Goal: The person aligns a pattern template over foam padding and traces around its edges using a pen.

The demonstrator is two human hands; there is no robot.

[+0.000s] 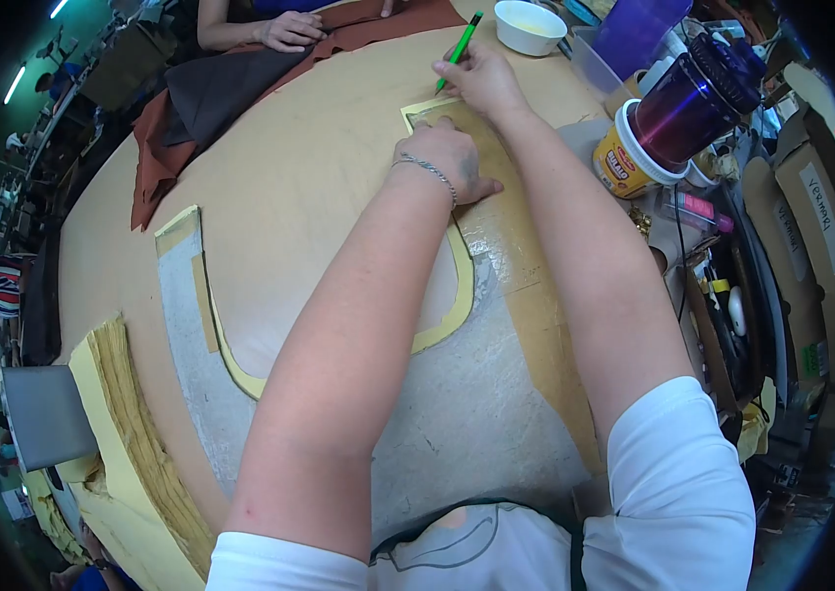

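A green pencil [460, 51] is held in my right hand [488, 84], its tip down at the upper end of a brown-taped strip. My left hand [447, 163], with a chain bracelet on the wrist, lies spread flat on that strip, fingers apart and nothing in them. The strip is one arm of a large U-shaped grey pattern [486, 394], covered partly with brown tape [526, 266]. Pale yellow material [459, 305] shows along the pattern's inner edge and at its tips. My forearms hide part of the pattern.
Brown and dark sheets [210, 98] lie at the back left, near a co-worker's hand [291, 32]. A white bowl [530, 27], a labelled tub [624, 158] and a purple bottle [688, 103] stand at the right. Yellow material [117, 424] lies front left.
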